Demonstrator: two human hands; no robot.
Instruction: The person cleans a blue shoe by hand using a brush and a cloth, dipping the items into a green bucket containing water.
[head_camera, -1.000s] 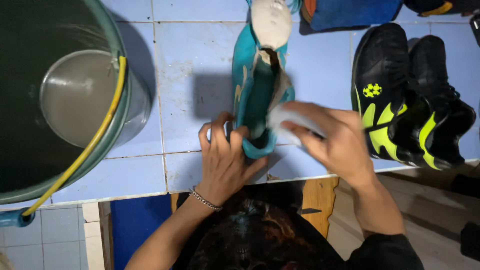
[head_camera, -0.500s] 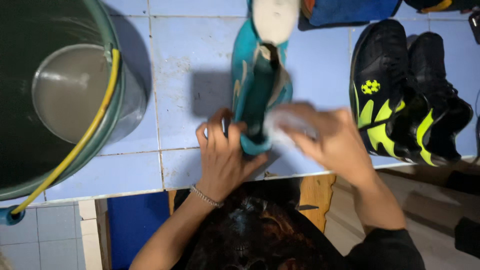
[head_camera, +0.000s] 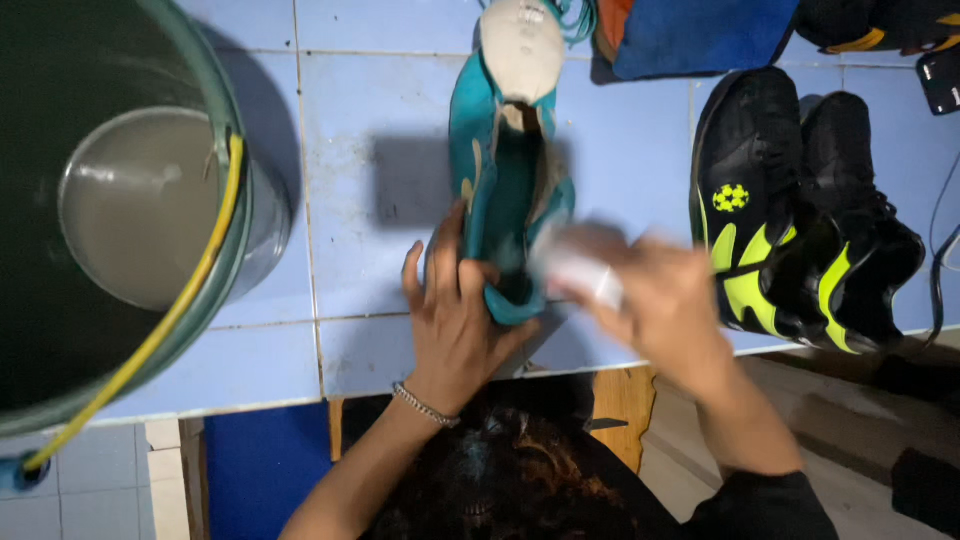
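**Wiping the Teal Shoe**

A teal shoe (head_camera: 505, 190) lies on the blue tiled bench (head_camera: 360, 120), with its white toe pointing away from the person. The left hand (head_camera: 455, 315) grips the heel end of the shoe. Its fingers are wrapped around the side, clamped on the shoe to keep it from sliding.

The right hand (head_camera: 650, 300) is blurry. It holds a small white cloth (head_camera: 580, 270) pressed against the right side of the shoe, near the opening. Its fingers look closed on the cloth, but the blur makes them hard to see well.

How far along is the cleaning? It looks like the middle of the job. The shoe has brown, dirty marks on the inside and along the edge, so there seems to be more to wipe.

To the right sit two black and yellow shoes (head_camera: 790, 210), side by side, touching each other. To the left is a big green tub (head_camera: 235, 150) with a yellow hose (head_camera: 190, 290) over its rim and a metal bowl (head_camera: 140, 205) inside. A blue cloth (head_camera: 700, 30) lies at the top.
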